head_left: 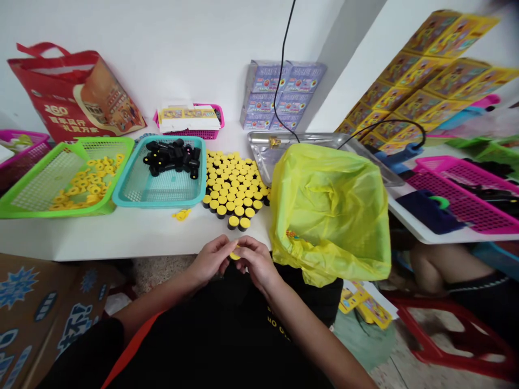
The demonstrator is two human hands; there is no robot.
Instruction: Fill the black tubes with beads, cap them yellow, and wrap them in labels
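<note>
At the table's front edge my left hand [213,258] and my right hand [256,260] meet, fingers closed around a small round piece with a yellow top [234,255]. My fingers cover most of it, so its lower part is hidden. Just beyond stand many short black cylinders with yellow tops [235,186], packed close together on the white table. A turquoise basket [160,202] to their left holds black plastic parts [174,155]. Loose yellow ring-shaped pieces [182,214] lie in front of that basket.
A green basket [24,208] holds yellow ring pieces [87,183]. A bin lined with a yellow bag [330,202] stands at right, before a metal tray [259,141]. Purple boxes [279,94] and a red bag [73,102] stand by the wall. Another person's leg [450,267] shows at right.
</note>
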